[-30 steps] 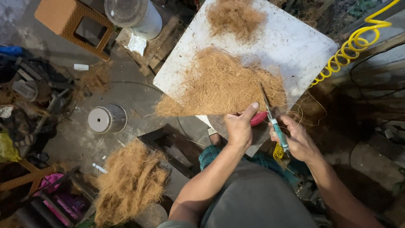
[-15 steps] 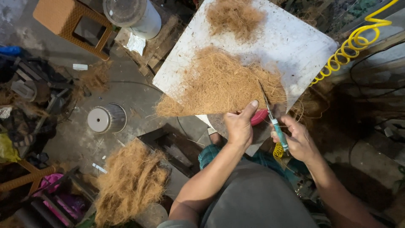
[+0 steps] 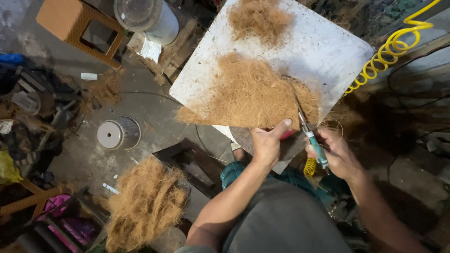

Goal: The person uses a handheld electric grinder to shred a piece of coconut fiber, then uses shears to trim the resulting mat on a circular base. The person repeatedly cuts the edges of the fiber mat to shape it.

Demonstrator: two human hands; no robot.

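Rough fibre lying over a scuffed white table

A dry, wiry mat of brown fibre is covering the near edge of the table, whose matt white painted top is looking scratched and dirty. The right hand is gripping a tool with a smooth teal plastic handle and a thin, dull metal tip. A glossy yellow plastic coiled hose is hanging off the table's right corner. The floor is showing rough grey concrete.

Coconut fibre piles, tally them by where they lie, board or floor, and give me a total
On the white board: 2, the small pile and the big pile by the left hand
On the floor: 1, the loose heap
Total: 3
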